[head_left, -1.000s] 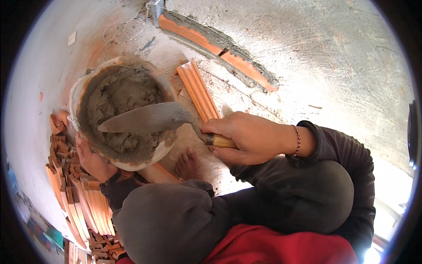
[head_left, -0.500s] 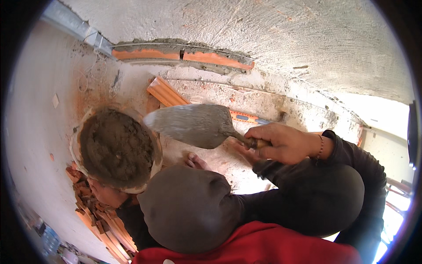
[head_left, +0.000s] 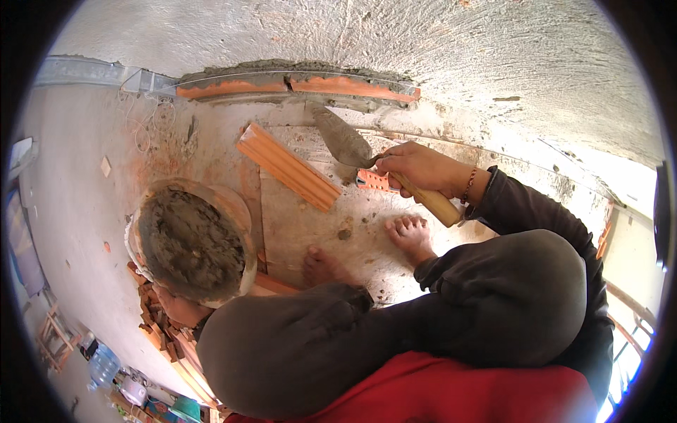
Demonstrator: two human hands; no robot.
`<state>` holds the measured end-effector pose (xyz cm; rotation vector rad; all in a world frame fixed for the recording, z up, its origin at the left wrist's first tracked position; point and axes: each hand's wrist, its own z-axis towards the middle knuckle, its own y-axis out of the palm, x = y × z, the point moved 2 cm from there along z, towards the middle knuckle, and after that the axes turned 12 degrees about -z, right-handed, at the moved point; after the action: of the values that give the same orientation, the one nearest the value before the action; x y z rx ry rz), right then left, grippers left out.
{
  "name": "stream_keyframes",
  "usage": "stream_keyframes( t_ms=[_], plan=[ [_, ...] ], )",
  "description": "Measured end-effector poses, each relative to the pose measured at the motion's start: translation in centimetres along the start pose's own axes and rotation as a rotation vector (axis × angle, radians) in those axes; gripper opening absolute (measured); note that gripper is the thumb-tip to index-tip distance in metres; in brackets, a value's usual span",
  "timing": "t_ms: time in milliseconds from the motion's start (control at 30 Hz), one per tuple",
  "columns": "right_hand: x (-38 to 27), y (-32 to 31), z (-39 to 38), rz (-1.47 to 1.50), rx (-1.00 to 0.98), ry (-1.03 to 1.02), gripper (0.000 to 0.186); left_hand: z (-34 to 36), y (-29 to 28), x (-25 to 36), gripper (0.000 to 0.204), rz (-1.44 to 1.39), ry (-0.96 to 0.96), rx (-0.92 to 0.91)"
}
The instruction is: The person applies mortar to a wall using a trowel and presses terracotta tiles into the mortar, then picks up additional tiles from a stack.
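My right hand (head_left: 429, 171) is closed round the wooden handle of a trowel (head_left: 343, 138). Its grey, mortar-smeared blade points up and left, toward a low row of orange bricks (head_left: 338, 87) set in mortar along the wall foot. To my left, a round bucket (head_left: 243, 211) of wet grey mortar (head_left: 190, 240) tilts toward me. My left hand (head_left: 180, 307) grips the bucket low on its near side, its fingers partly hidden by the bucket and my knee.
A loose orange brick (head_left: 289, 168) lies on the floor past my bare feet (head_left: 411, 238). An orange level (head_left: 376, 180) is partly behind my right hand. Broken brick pieces (head_left: 159, 317) are piled beside the bucket. A string (head_left: 254, 71) runs along the brick row from a metal channel (head_left: 92, 72).
The trowel has moved away from above the bucket's edge toward the brick row, and its blade has turned to point up and left. My left hand stays at the bucket. The view has shifted.
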<state>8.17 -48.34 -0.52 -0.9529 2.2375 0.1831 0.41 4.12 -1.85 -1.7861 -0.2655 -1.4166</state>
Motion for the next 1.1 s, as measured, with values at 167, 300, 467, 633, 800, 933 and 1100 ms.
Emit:
stream_keyframes(
  t_ms=[167,300,467,633,800,933,1100],
  plan=[
    [2.3,-1.7,0.2,0.05,0.097,0.044,0.027,0.2,-0.5,-0.8,0.047,-0.362,-0.222,0.067],
    [4.4,-3.4,-1.5,0.113,0.066,0.151,0.027,-0.7,0.3,0.7,0.049,-0.46,-0.3,0.163],
    [7.3,-5.2,-4.4,0.287,0.044,0.195,0.022,0.7,-1.4,-1.2,0.052,-0.073,-0.112,0.119],
    [10.7,-7.4,-5.9,0.225,0.012,0.183,0.025,0.7,-1.2,-0.9,0.055,-0.164,-0.167,0.223],
    [12.6,-9.9,-7.5,-0.23,0.105,0.128,0.026,0.9,-1.5,-1.1,0.055,-0.184,-0.203,0.16],
    [11.9,-11.9,-8.2,-0.446,0.158,0.159,0.022,1.0,-1.2,-0.9,0.054,-0.385,-0.315,0.223],
    [12.4,-13.8,-7.0,-0.609,0.153,0.103,0.024,1.3,-1.6,-1.6,0.05,-0.298,-0.227,0.195]
  ],
)
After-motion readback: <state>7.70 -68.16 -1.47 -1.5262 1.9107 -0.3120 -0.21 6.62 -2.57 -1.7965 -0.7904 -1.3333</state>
